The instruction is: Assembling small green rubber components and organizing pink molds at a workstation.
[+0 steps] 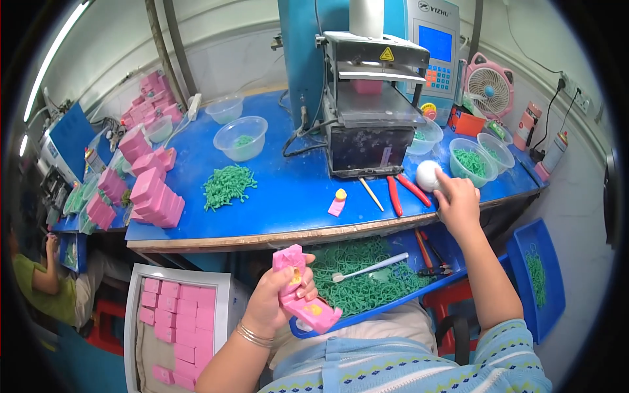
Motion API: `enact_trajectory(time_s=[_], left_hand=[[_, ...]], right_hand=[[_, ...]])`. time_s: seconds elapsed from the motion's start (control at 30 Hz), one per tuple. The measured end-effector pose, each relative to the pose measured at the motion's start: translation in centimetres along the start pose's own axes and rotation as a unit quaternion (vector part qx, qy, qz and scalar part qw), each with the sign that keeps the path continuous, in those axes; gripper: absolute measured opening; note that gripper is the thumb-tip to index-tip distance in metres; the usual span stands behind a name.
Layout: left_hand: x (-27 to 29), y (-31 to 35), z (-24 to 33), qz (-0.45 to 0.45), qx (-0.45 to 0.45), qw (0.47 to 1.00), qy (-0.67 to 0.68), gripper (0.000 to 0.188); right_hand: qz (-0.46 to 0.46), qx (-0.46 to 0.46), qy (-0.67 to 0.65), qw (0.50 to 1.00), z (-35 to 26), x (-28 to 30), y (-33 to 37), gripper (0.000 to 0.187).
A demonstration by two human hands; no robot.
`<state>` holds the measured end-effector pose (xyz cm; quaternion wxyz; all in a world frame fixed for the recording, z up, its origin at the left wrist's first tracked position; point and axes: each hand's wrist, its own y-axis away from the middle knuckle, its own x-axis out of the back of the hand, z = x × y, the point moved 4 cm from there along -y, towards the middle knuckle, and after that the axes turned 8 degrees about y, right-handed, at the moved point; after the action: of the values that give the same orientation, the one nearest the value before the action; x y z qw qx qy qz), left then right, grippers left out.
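My left hand (274, 295) grips a pink rubbery mold (313, 313) over my lap. The mold has yellow patches and is folded or spread open, its lower part hanging out past my fingers. At the right front of the blue table, my right hand (458, 203) has its fingers against a smooth white ball-like thing (429, 175); part of the grip is hidden. Left of it lie red-handled pliers (401, 194), a thin wooden stick (372, 194) and a small pink piece with a yellow top (337, 203).
A grey-black press (373, 111) stands on the blue table (275, 216). Green strands fill a blue tray (367, 314) at my lap, with a white brush-like tool (370, 267). Pink blocks (157, 196) are stacked left; more lie in a white-framed box (226, 308). A person (49, 278) sits far left.
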<state>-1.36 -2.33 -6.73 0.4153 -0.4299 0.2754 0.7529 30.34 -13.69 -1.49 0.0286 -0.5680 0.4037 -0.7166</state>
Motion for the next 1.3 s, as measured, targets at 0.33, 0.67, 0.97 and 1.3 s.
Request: enact_trajectory(time_s=[0.33, 0.67, 0.97, 1.3], left_hand=[[-1.8, 0.4, -1.1, 0.053, 0.0, 0.979, -0.195, 0.041], [-3.3, 2.0, 1.6, 0.006, -0.386, 0.485, -0.785, 0.041], [-2.6, 2.8, 1.1, 0.025, -0.382, 0.509, -0.771, 0.044], [-2.1, 2.3, -0.3, 0.039, -0.379, 0.572, -0.726, 0.049]], right_hand=[[-0.079, 0.433, -0.108, 0.891, -16.1, -0.1, -2.8, 0.037], [-0.157, 0.269, -0.214, 0.926, -14.7, 0.3, -2.2, 0.025], [-0.185, 0.313, -0.132, 0.922, -13.9, 0.6, -2.5, 0.018], [-0.118, 0.328, -0.473, 0.809, -15.7, 5.0, 2.7, 0.012]])
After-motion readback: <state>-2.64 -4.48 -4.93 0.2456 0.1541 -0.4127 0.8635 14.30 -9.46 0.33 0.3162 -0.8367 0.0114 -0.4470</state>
